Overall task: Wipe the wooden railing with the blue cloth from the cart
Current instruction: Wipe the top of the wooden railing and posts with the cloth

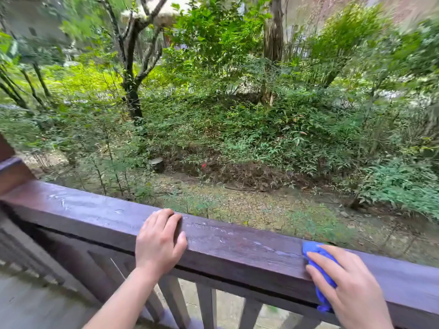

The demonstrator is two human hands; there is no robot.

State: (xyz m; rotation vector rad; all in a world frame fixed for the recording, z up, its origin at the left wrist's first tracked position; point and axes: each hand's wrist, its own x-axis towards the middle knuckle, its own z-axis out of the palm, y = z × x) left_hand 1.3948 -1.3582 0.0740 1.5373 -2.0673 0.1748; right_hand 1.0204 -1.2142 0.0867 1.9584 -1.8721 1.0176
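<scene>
Two hands (pixel 237 269), one blue cloth (pixel 319 262), one wooden railing (pixel 237 248), several balusters (pixel 206 305).

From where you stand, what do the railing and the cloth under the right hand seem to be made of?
The railing looks like solid wood with a dark brown, slightly glossy stain: grain lines and pale worn streaks show on its top.

The blue cloth seems a soft fabric, possibly microfibre: it bunches into folds under the right hand. Blur hides its weave.

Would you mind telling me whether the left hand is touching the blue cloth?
Apart. The head view shows the left hand resting on the wooden railing, bare wood separating it from the blue cloth.
</scene>
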